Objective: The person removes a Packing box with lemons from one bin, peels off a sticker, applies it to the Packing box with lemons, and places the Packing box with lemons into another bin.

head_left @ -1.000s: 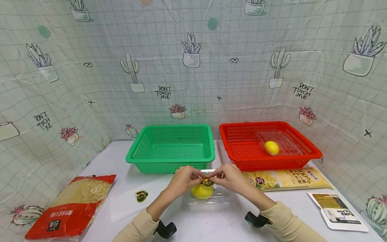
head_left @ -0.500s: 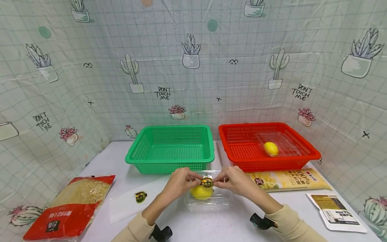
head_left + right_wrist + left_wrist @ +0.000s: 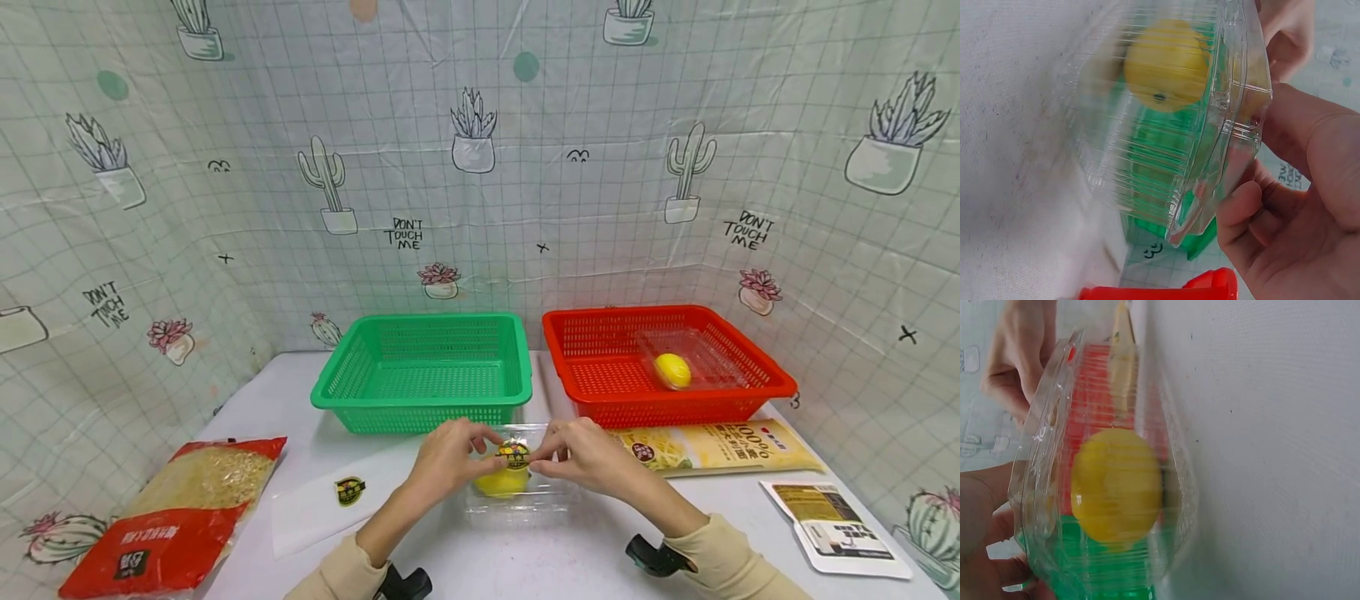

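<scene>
A clear plastic box (image 3: 551,493) with a yellow lemon (image 3: 504,483) inside lies at the front centre. Over its lid is a round black-and-gold sticker (image 3: 513,454); whether it touches the lid cannot be told. My left hand (image 3: 446,458) has its thumb at the sticker's left edge, index finger raised apart from it. At the right edge, thumb and index finger of my right hand (image 3: 588,454) pinch the sticker. Both wrist views show the lemon (image 3: 1116,487) through the box's ribbed side, hands at its lid. Another such sticker (image 3: 349,490) lies on white backing paper (image 3: 307,521).
Behind the box stand a green basket (image 3: 420,417) and a red basket (image 3: 667,410), the red one holding a clear box with a lemon (image 3: 672,371). A red bag (image 3: 161,533) lies left; a yellow noodle packet (image 3: 720,447) and a white pouch (image 3: 840,529) lie right.
My left index finger has lifted away from its thumb at the sticker. The right hand has shifted slightly right, and the sticker's printed face shows more fully between the hands.
</scene>
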{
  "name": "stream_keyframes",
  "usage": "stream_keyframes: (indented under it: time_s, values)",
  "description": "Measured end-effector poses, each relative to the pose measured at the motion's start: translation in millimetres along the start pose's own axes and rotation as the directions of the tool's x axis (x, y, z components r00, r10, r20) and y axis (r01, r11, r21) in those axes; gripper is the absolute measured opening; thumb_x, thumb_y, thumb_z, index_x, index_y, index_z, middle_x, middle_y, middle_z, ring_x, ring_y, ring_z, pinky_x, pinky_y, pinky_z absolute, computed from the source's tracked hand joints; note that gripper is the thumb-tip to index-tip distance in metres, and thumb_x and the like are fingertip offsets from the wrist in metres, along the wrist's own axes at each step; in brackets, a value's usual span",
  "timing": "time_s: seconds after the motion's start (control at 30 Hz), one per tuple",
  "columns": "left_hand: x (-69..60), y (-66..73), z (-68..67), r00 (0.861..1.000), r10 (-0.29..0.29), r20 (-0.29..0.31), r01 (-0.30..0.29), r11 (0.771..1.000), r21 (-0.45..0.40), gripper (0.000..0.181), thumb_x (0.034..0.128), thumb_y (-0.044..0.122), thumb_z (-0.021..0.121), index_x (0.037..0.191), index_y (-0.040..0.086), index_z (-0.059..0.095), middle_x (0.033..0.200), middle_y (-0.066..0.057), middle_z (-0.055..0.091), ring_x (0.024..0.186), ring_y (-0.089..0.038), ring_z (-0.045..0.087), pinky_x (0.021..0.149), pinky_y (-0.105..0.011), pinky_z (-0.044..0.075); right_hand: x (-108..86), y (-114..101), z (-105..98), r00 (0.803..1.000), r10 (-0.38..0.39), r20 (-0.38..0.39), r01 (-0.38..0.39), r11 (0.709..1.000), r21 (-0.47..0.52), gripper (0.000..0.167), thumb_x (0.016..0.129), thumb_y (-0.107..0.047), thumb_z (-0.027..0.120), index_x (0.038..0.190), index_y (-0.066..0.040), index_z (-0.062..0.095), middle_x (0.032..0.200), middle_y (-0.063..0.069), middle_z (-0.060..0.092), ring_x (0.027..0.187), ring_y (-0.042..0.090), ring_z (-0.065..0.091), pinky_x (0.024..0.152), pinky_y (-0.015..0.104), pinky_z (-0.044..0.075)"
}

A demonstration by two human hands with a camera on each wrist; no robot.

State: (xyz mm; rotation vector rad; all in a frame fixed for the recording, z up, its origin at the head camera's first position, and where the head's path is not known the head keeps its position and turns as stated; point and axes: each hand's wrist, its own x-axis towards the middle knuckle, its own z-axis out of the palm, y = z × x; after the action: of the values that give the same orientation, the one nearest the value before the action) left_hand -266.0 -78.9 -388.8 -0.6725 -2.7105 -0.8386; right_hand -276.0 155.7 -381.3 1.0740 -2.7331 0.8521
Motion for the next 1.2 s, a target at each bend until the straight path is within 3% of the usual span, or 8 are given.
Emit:
stream_keyframes:
  time_s: [0.27,0.4,0.57,0.7,0.83,0.97,1.07,1.2]
  values:
    - [-2.1,5.9,4.3,0.999,-0.029,-0.017,0.030,0.998,0.057,0.027,0.0776,0.042,0.080,0.096,0.023,0.074,0.080,0.004,0.064,0.072,-0.009,0.051,0.052,-0.020,0.036,-1.5,-1,2,0.996,-0.087,0.034,0.089,0.994,-0.056,0.010,0.085,-0.023,0.076,0.094,-0.021,0.081,0.077,-0.013,0.060,0.066,0.004,0.052,0.057,0.014,0.043]
    - [-2.7,6.0,5.0,0.999,-0.025,-0.027,0.027,0.997,0.066,0.028,0.0778,0.043,0.080,0.095,0.023,0.073,0.080,0.004,0.064,0.072,-0.010,0.051,0.052,-0.020,0.036,-1.9,-1,4,0.994,-0.104,0.036,0.105,0.994,-0.040,0.013,0.086,-0.026,0.076,0.097,-0.023,0.081,0.077,-0.014,0.059,0.066,0.008,0.052,0.057,0.014,0.041]
    - [-4.0,5.1,3.7,0.998,-0.043,-0.034,0.045,0.998,0.045,0.035,0.0763,0.045,0.081,0.100,0.021,0.073,0.087,0.001,0.064,0.079,-0.013,0.053,0.055,-0.021,0.037,-4.4,0,9,0.998,0.015,-0.066,-0.016,1.000,-0.010,0.018,0.083,-0.029,0.079,0.100,-0.025,0.079,0.087,-0.008,0.060,0.071,0.008,0.050,0.059,0.017,0.042]
    - [-5.5,3.9,2.4,0.994,-0.090,-0.063,0.093,0.994,0.050,0.047,0.0721,0.049,0.083,0.107,0.019,0.072,0.104,-0.005,0.061,0.091,-0.019,0.052,0.058,-0.024,0.040,-3.8,1,12,0.966,0.170,-0.195,-0.186,0.980,-0.064,0.043,0.076,-0.040,0.083,0.114,-0.022,0.073,0.102,0.001,0.058,0.078,0.010,0.049,0.061,0.020,0.042]
    - [-6.7,2.7,2.7,0.992,-0.100,-0.083,0.106,0.992,0.071,0.058,0.0710,0.051,0.083,0.115,0.016,0.070,0.121,-0.011,0.057,0.103,-0.026,0.051,0.061,-0.030,0.046,-1.6,2,15,0.938,0.266,-0.220,-0.296,0.948,-0.115,0.065,0.071,-0.052,0.082,0.125,-0.018,0.067,0.113,0.005,0.057,0.085,0.014,0.056,0.064,0.024,0.045]
    - [-6.7,1.4,3.3,0.995,-0.078,-0.057,0.080,0.996,0.047,0.064,0.0752,0.047,0.081,0.124,0.008,0.066,0.132,-0.019,0.055,0.116,-0.036,0.053,0.074,-0.046,0.055,0.7,0,15,0.935,0.295,-0.195,-0.323,0.937,-0.132,0.076,0.071,-0.059,0.080,0.129,-0.013,0.064,0.118,0.007,0.058,0.088,0.017,0.057,0.066,0.028,0.047]
    - [-5.3,-0.3,3.9,0.997,-0.071,-0.011,0.071,0.997,0.006,0.066,0.0792,0.045,0.078,0.130,0.004,0.062,0.138,-0.023,0.053,0.125,-0.043,0.051,0.088,-0.060,0.051,3.6,-3,16,0.940,0.285,-0.189,-0.316,0.936,-0.158,0.080,0.071,-0.062,0.078,0.129,-0.009,0.064,0.118,0.010,0.059,0.088,0.019,0.055,0.068,0.029,0.047]
    - [-2.1,-3.0,4.7,0.997,-0.066,0.046,0.068,0.997,-0.038,0.068,0.0820,0.044,0.076,0.133,0.001,0.059,0.138,-0.024,0.054,0.128,-0.044,0.049,0.095,-0.065,0.046,5.3,-5,16,0.937,0.300,-0.176,-0.329,0.929,-0.169,0.081,0.071,-0.062,0.078,0.129,-0.007,0.064,0.117,0.012,0.060,0.089,0.020,0.055,0.071,0.032,0.048]
